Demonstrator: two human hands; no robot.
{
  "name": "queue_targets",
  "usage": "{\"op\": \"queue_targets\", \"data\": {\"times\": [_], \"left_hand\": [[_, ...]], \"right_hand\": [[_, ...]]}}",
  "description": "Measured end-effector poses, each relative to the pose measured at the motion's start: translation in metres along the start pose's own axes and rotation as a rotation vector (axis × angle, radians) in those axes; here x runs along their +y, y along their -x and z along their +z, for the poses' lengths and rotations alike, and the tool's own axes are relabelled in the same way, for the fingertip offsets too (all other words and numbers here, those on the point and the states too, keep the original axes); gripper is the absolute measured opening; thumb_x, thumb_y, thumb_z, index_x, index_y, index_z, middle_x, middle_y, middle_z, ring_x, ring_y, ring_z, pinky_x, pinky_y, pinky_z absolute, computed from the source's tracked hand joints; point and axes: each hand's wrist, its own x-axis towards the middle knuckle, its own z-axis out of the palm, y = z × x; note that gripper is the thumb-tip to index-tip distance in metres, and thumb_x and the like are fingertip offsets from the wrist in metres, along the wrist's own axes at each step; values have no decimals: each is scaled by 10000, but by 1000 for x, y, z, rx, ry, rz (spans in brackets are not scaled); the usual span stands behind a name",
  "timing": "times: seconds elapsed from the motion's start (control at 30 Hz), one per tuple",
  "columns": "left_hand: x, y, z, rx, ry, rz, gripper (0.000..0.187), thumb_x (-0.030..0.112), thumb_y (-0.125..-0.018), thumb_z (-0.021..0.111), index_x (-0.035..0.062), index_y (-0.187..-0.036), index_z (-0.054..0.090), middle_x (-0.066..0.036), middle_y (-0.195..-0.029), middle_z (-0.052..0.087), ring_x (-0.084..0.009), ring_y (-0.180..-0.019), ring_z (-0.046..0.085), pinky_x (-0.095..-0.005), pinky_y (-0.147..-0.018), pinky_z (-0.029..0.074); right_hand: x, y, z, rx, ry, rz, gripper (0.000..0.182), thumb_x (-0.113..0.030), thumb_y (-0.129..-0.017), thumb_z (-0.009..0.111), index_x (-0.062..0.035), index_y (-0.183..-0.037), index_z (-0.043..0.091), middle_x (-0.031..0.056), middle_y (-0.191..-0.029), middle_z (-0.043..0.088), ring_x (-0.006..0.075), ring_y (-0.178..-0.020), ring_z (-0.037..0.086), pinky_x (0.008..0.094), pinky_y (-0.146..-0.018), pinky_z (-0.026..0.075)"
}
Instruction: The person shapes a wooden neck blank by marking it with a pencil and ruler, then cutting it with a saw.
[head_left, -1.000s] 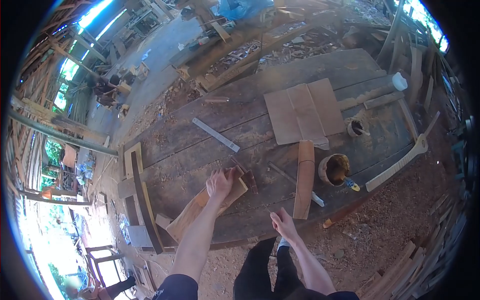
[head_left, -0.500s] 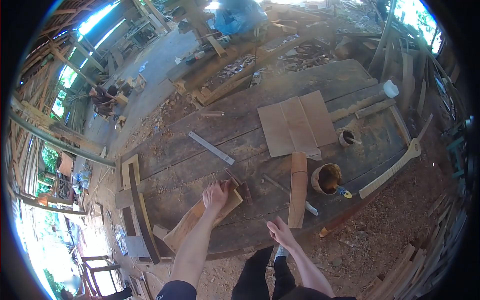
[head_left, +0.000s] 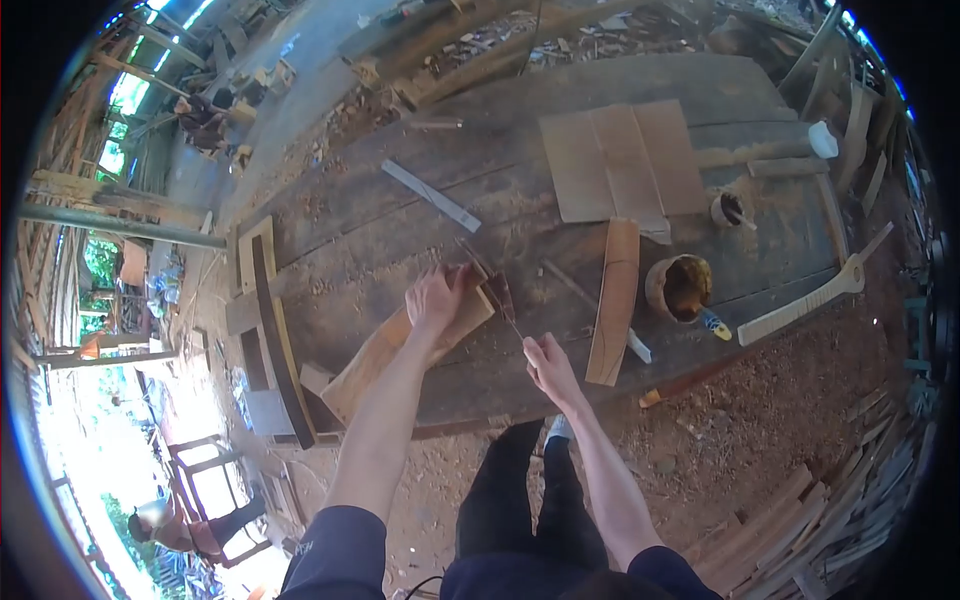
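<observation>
My left hand [head_left: 435, 300] grips the upper end of a pale curved wooden board [head_left: 375, 365], which lies slanted on the worn wooden table [head_left: 520, 190]. Dark reddish-brown pieces [head_left: 502, 292] lie just right of that end. My right hand [head_left: 548, 365] is closed in a pinch on a thin, thread-like item [head_left: 514, 326] that reaches up-left toward the dark pieces; its exact nature is too small to tell. A curved reddish wooden piece [head_left: 612, 300] rests right of my right hand.
Flattened cardboard [head_left: 625, 165], a metal ruler [head_left: 430, 195], a tub [head_left: 680, 288] beside a brush [head_left: 715, 323], and a small pot [head_left: 728, 210] are on the table. Wooden frame parts [head_left: 275, 330] lie left. A person [head_left: 205, 120] sits far left; another [head_left: 175, 530] is lower left.
The view has tilted downward, so the table appears higher. My right hand has moved up and nearer the dark pieces, and the thin item now shows between them.
</observation>
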Motion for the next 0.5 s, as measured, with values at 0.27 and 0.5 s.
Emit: {"op": "queue_targets", "data": {"times": [0.27,0.5], "left_hand": [[-3,-4,8,83,-26,36,535,576,-1046,517,96,-1137,734,-146,-1141,744,-363,-1133,686,-495,-948,524],[-3,-4,6,65,-13,58,500,554,-1045,534,108,-1122,748,-122,-1140,737,-329,-1156,672,-483,-975,509]], "right_hand": [[30,59,-51,-43,-69,76,420,-446,-1066,645,-62,-977,500,-24,-718,488,55,-602,428,264,-523,334],[10,71,-59,-39,-4,108,386,-414,-1072,644,-66,-985,502,-30,-720,472,55,-626,435,265,-552,351]]}}
